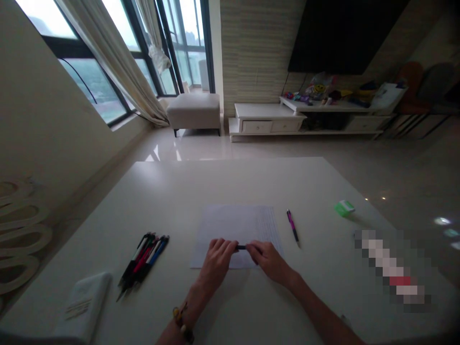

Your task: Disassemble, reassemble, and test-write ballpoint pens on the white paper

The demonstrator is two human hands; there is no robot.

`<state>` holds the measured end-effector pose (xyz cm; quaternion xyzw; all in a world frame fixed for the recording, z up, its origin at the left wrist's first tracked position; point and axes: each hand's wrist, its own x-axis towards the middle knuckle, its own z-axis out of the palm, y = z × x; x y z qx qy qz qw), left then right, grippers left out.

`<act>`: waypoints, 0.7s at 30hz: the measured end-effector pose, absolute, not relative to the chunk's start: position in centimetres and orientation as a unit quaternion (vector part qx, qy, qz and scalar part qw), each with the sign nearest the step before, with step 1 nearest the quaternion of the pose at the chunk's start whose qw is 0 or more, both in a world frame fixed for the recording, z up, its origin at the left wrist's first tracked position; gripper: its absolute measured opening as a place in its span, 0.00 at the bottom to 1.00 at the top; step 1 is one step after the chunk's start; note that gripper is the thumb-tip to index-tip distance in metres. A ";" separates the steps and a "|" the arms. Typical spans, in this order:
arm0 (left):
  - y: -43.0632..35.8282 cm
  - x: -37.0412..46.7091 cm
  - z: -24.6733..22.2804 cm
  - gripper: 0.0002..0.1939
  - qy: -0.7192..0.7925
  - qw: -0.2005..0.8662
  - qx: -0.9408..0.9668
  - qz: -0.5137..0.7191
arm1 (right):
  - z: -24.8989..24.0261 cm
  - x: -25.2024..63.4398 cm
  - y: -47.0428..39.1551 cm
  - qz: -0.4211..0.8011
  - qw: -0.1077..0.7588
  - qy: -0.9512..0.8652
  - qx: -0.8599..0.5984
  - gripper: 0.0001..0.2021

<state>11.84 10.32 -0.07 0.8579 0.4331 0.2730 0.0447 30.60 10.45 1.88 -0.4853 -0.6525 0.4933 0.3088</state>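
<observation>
Between my two hands runs a short dark stick, by its look a pen, held level above the paper. My left hand has its fingers closed round one end, and a beaded bracelet circles that wrist. The other end is pinched by my right hand. Most of the pen is hidden in the fingers. Under the hands lies a white sheet of paper with rows of faint writing along its right side. A purple and black pen rests on the table just right of the sheet.
On the white table, a bundle of several pens lies at the left, beside a white pack. A small green and white box sits at the right, near a blurred-out patch. Beyond stand a stool and a TV cabinet.
</observation>
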 end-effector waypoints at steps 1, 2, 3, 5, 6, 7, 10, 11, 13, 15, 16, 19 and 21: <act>10.7 11.9 0.0 0.11 0.429 0.048 0.860 0.273 | 1.8 30.6 10.8 0.520 0.298 -0.634 -0.488 0.26; 11.0 11.9 0.1 0.11 0.427 0.050 0.860 0.273 | 1.8 30.6 11.1 0.540 0.289 -0.619 -0.492 0.27; 11.3 11.9 0.3 0.11 0.428 0.052 0.860 0.273 | 1.9 30.6 11.4 0.546 0.286 -0.612 -0.495 0.27; 11.8 11.9 0.6 0.11 0.434 0.057 0.857 0.271 | 2.3 30.7 11.9 0.520 0.296 -0.628 -0.498 0.24; 12.1 11.9 0.8 0.10 0.438 0.060 0.855 0.271 | 2.5 30.8 12.1 0.498 0.304 -0.643 -0.495 0.21; 12.3 11.9 1.0 0.10 0.440 0.064 0.854 0.270 | 2.8 30.8 12.3 0.486 0.307 -0.654 -0.491 0.20; 12.7 11.9 1.4 0.10 0.432 0.073 0.858 0.270 | 3.2 31.1 12.7 0.532 0.279 -0.645 -0.472 0.25; 12.8 11.9 1.6 0.10 0.429 0.076 0.859 0.269 | 3.3 31.2 12.8 0.554 0.268 -0.634 -0.469 0.26; 13.1 11.9 1.8 0.11 0.427 0.080 0.860 0.267 | 3.4 31.2 13.1 0.558 0.263 -0.631 -0.471 0.26; 13.3 12.0 1.8 0.11 0.428 0.084 0.860 0.265 | 3.8 31.3 13.4 0.512 0.274 -0.660 -0.476 0.21; 13.3 12.0 1.8 0.11 0.428 0.085 0.860 0.266 | 4.0 31.4 13.5 0.486 0.276 -0.680 -0.475 0.18; 13.2 12.1 1.9 0.11 0.425 0.082 0.857 0.279 | 4.7 31.4 13.5 0.452 0.270 -0.716 -0.458 0.18; 12.8 12.0 2.1 0.11 0.422 0.072 0.856 0.288 | 4.8 31.3 13.2 0.473 0.278 -0.702 -0.454 0.19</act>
